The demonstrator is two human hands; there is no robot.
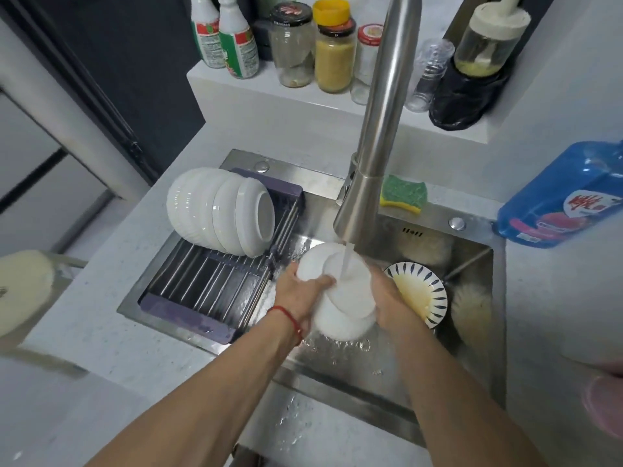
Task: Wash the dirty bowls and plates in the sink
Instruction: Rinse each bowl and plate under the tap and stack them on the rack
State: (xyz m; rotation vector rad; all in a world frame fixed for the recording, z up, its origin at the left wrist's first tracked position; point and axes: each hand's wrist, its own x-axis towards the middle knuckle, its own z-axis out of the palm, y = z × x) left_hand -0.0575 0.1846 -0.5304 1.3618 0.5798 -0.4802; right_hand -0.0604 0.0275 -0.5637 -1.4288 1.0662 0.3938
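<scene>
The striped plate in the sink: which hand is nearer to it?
Right. The right hand is just beside the striped plate; the left hand is beyond the white bowls.

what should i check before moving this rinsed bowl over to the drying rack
1. Grip: left hand and right hand both hold the white bowls - ok.
2. Water from the faucet runs over the bowls - ok.
3. Bowls fully clean: blurred - cannot tell.
4. Free room on the drying rack in front of the stacked bowls - ok.
5. Stacked bowls lie tilted on their sides; steadiness - cannot tell.
6. Patterned plate in the sink shows yellow residue - not ok.
</scene>
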